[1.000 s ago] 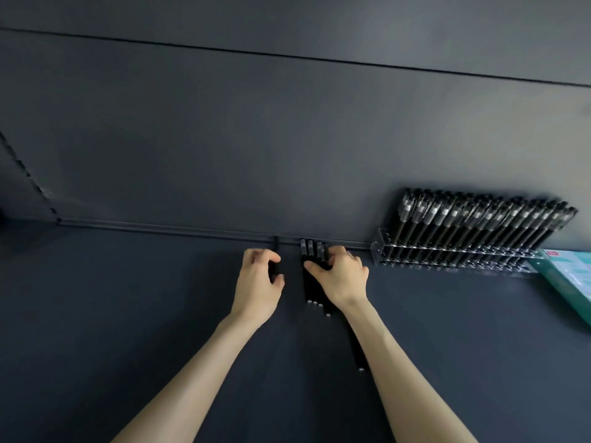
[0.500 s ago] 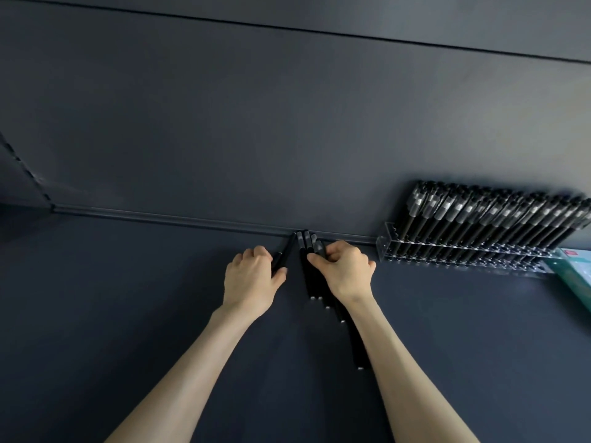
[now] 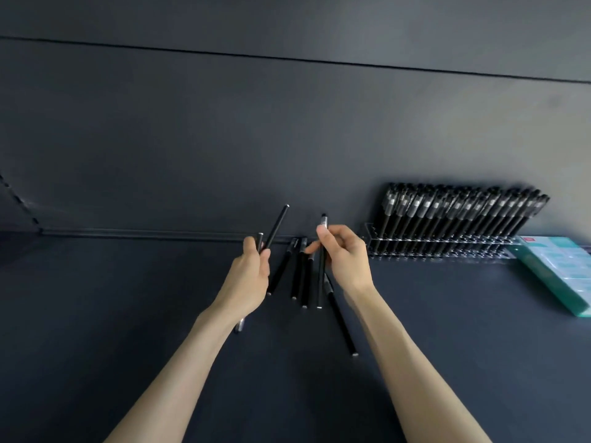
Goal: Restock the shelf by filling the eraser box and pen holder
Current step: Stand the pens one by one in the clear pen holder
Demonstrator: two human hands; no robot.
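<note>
My left hand grips two black pens whose tips stick up past the fingers. My right hand pinches one black pen held nearly upright. Between the hands, several loose black pens lie on the dark shelf against the back wall, and one more lies under my right wrist. A clear pen holder packed with black pens stands to the right. The teal eraser box sits at the far right.
The dark shelf board stretches left and toward me. A dark back wall rises directly behind the pens. A side panel edge closes the shelf at the far left.
Both hands were pressed down on the pile of pens; now they have lifted, the left holding two pens and the right holding one. The camera view dropped slightly.
</note>
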